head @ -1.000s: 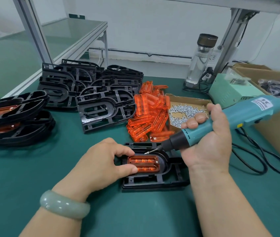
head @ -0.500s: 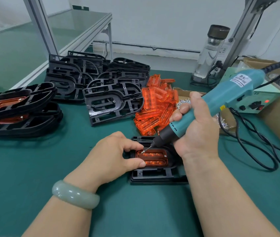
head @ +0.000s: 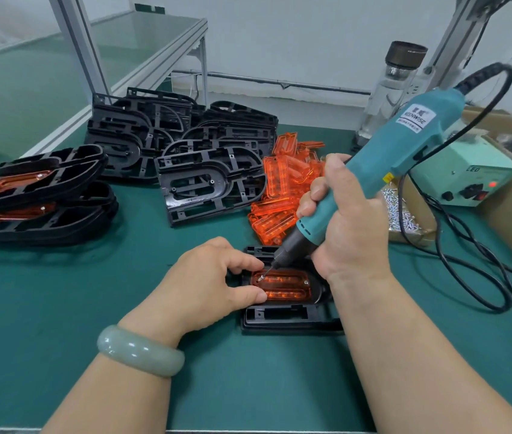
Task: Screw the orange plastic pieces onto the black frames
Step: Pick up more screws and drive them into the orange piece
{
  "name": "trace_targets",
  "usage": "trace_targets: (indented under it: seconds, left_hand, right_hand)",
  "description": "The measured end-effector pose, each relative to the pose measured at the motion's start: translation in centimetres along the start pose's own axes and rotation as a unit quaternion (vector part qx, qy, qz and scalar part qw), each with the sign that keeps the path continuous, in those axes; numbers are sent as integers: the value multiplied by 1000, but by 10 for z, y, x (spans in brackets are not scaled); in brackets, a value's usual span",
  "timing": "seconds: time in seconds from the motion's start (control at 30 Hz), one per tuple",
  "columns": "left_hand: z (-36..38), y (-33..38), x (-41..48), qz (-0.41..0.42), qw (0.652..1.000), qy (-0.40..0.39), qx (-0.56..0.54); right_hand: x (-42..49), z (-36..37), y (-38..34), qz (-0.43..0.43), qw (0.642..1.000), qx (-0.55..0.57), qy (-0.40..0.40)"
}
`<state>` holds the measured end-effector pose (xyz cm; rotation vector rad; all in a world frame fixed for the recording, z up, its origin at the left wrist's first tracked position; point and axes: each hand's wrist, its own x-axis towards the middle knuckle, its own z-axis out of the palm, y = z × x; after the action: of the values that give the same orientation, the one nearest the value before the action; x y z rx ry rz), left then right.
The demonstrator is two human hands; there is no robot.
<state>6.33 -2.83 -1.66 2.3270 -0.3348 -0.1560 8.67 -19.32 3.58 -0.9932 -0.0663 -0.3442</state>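
Note:
A black frame (head: 289,317) lies on the green mat in front of me with an orange plastic piece (head: 282,286) seated in it. My left hand (head: 207,283) grips the frame's left end, thumb and forefinger at the orange piece's left edge. My right hand (head: 347,220) holds a teal electric screwdriver (head: 383,164) tilted steeply, its bit on a screw (head: 261,277) at the piece's upper left corner. A second screw (head: 306,280) sits at the upper right corner.
Bare black frames (head: 185,151) are piled behind, loose orange pieces (head: 282,195) heaped to their right. Assembled frames (head: 38,198) are stacked at the left. A cardboard tray of screws (head: 405,211), a green power box (head: 467,180), a glass bottle (head: 389,89) and black cables (head: 473,270) lie to the right.
My right hand swung the screwdriver more upright and brought its bit down onto the upper left screw. My left hand stayed on the frame.

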Motion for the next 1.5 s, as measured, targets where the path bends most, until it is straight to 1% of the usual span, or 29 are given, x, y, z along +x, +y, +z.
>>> trace_targets:
  seconds: [0.4, 0.47, 0.57, 0.67, 0.77, 0.9, 1.13, 1.3, 1.5]
  left_hand:
    - [0, 2, 1, 1, 1000, -4, -10]
    - [-1, 2, 1, 0, 1000, -6, -6]
    - [-2, 3, 1, 6, 1000, -9, 0]
    - [-5, 8, -1, 23, 1000, -21, 3]
    - [-6, 13, -2, 30, 999, -17, 18]
    - [-5, 14, -2, 31, 999, -14, 24]
    - [-4, 13, -1, 33, 999, -8, 34]
    - [-4, 12, -1, 32, 999, -17, 22]
    - [-5, 14, 0, 32, 999, -11, 36]
  right_hand:
    - [-4, 13, 2, -23, 996, -63, -56]
    - [-4, 15, 1, -23, 993, -73, -87]
    - [-3, 19, 1, -20, 983, -91, -158]
    - [-2, 23, 1, 1, 971, -85, -225]
    - [-1, 24, 1, 25, 961, -71, -267]
    - [-1, 24, 2, 29, 949, -68, -306]
    - [2, 26, 1, 42, 941, -90, -323]
    - [3, 24, 2, 47, 959, -75, -270]
    - [0, 26, 3, 40, 956, -82, -279]
